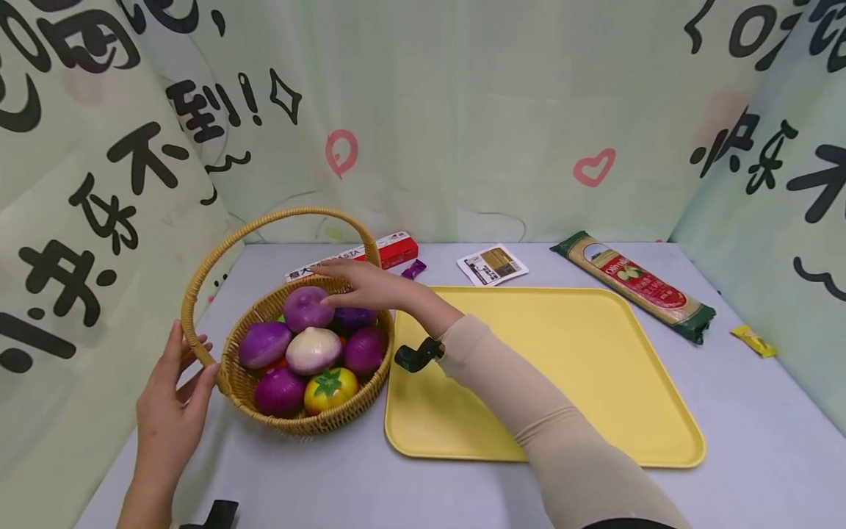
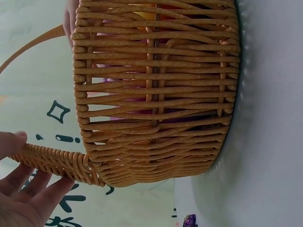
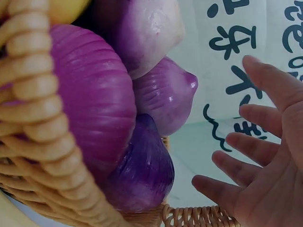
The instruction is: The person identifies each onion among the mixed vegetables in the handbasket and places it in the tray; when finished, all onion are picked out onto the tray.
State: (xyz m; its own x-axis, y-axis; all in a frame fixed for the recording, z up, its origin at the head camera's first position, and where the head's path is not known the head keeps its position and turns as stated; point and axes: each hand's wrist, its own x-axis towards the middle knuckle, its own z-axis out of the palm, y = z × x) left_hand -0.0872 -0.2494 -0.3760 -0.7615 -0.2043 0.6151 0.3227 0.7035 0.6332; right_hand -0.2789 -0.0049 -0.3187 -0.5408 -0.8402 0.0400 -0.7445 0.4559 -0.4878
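Note:
A wicker basket (image 1: 344, 417) stands on the left of the table, its tall handle (image 1: 300, 211) raised. Purple onions (image 1: 264, 344), a whitish onion (image 1: 313, 351) and a yellow tomato (image 1: 330, 389) with a green top fill it. My left hand (image 1: 175, 400) grips the handle's lower end at the basket's near left, thumb on one side and fingers on the other in the left wrist view. Over the far onions reaches my right hand (image 1: 370, 285), fingers spread and holding nothing. In the right wrist view a dark purple onion (image 3: 142, 170) lies nearest its fingertips.
A yellow tray (image 1: 529, 367) lies right of the basket, under the right forearm. Behind are a red and white pasta box (image 1: 396, 250), a small purple wrapper (image 1: 414, 270) and a white packet (image 1: 492, 264). A long pasta pack (image 1: 634, 283) and a yellow packet (image 1: 753, 341) lie right.

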